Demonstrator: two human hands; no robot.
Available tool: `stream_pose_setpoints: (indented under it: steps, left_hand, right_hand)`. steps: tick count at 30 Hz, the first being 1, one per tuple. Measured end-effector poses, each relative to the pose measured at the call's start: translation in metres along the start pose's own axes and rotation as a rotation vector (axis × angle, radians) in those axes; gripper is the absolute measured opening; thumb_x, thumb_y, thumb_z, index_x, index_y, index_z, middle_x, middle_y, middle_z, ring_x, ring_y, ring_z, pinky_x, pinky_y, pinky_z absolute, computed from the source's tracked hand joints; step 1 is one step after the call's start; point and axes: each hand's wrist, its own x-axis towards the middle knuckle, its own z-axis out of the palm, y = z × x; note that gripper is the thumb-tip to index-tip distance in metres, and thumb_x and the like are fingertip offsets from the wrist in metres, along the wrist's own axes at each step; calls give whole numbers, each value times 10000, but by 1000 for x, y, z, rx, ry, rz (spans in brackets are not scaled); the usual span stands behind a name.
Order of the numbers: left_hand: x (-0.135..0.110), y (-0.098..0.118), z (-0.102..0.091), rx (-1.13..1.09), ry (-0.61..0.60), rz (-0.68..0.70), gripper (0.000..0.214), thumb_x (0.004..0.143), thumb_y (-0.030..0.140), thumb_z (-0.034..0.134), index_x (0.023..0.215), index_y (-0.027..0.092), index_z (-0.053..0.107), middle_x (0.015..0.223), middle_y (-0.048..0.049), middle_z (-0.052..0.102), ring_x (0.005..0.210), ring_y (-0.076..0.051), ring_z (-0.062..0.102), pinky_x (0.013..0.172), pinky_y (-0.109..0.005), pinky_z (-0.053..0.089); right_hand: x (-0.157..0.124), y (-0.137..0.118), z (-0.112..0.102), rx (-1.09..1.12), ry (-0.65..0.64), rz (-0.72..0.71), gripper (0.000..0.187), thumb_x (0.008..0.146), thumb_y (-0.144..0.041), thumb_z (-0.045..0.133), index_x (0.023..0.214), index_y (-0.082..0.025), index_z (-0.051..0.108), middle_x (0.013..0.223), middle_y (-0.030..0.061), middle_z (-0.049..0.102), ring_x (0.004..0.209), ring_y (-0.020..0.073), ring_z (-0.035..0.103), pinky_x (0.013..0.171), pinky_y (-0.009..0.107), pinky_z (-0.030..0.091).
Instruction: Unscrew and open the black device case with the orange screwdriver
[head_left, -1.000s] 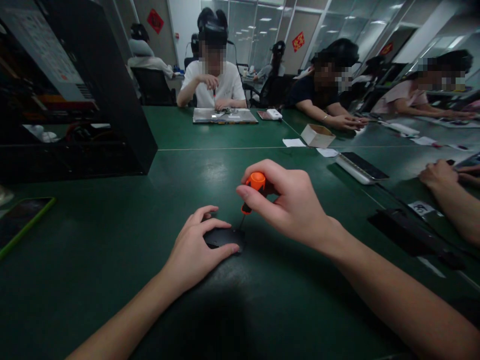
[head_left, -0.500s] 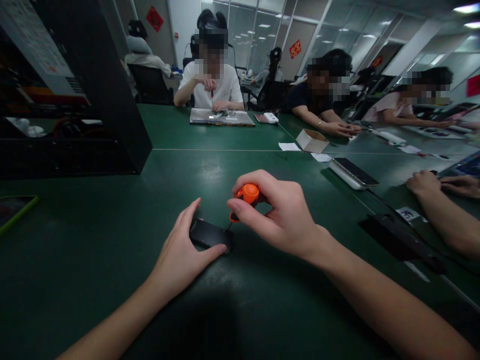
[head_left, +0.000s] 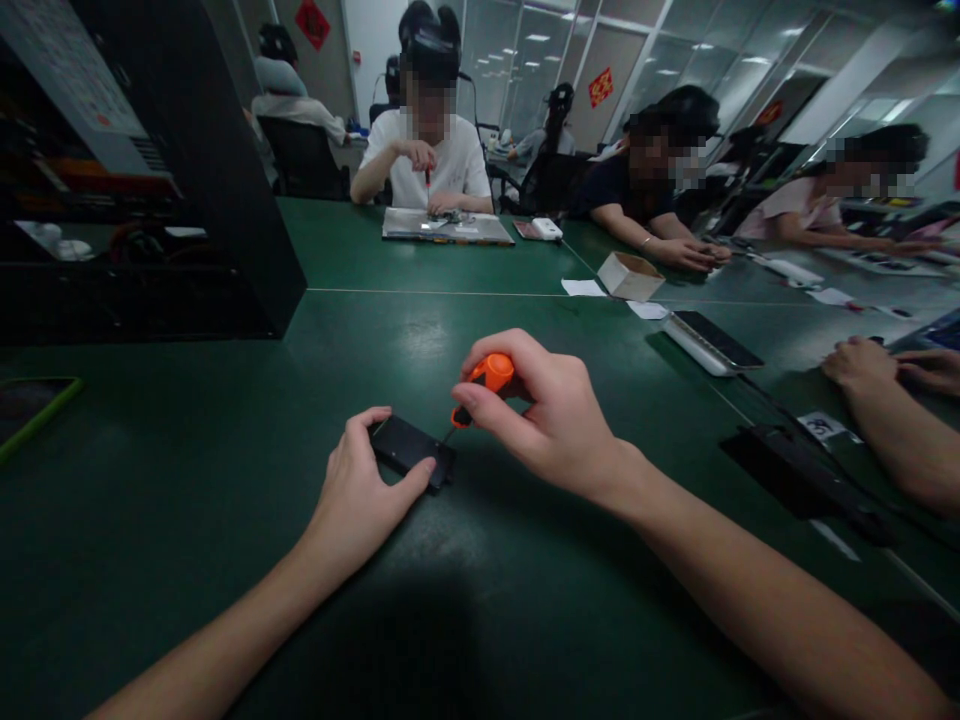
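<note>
A small black phone-like device (head_left: 411, 449) lies on the green table (head_left: 225, 520) in front of me. My left hand (head_left: 358, 495) grips its near-left end, thumb along the front edge and fingers over the far corner. My right hand (head_left: 545, 413) is closed on an orange-handled screwdriver (head_left: 481, 384), tilted, with its thin tip touching the device's right end.
A black cabinet (head_left: 150, 170) stands at the left, a green-edged phone (head_left: 30, 410) near the left edge. Black parts (head_left: 802, 480) and another person's hands (head_left: 885, 370) are at the right. A cardboard box (head_left: 634, 274), a phone on a white tray (head_left: 712, 340) and seated people lie beyond.
My left hand has shifted from lying flat over the device to gripping its left end, uncovering most of it. The device has turned slightly and the screwdriver has tilted lower to its right end.
</note>
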Motion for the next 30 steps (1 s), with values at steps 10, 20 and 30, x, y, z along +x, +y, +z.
stream_pose_setpoints:
  steps: [10,20,30]
  left_hand:
    - [-4,7,1,55,-43,14,754,720,524,756,1293,210,378,1469,-164,476,1356,-387,458,1117,-577,370]
    - [-4,2,-1,-85,-99,115,645,837,448,664,1381,223,400,1565,-144,386,1464,-331,362,1202,-539,280]
    - [-8,14,1,53,-119,96,824,768,489,716,1452,192,365,1526,-170,450,1404,-395,414,1155,-584,330]
  right_hand:
    - [0,1,1,32,13,16,118,984,-296,600,968,-182,573,738,-33,624,597,90,561,575,208,424]
    - [3,7,0,125,-23,262,197,976,-386,609,949,-195,571,744,-22,623,578,110,563,570,246,419]
    - [10,-22,-32,-148,-328,38,100,961,-266,609,976,-170,587,814,-6,636,668,115,555,634,240,399]
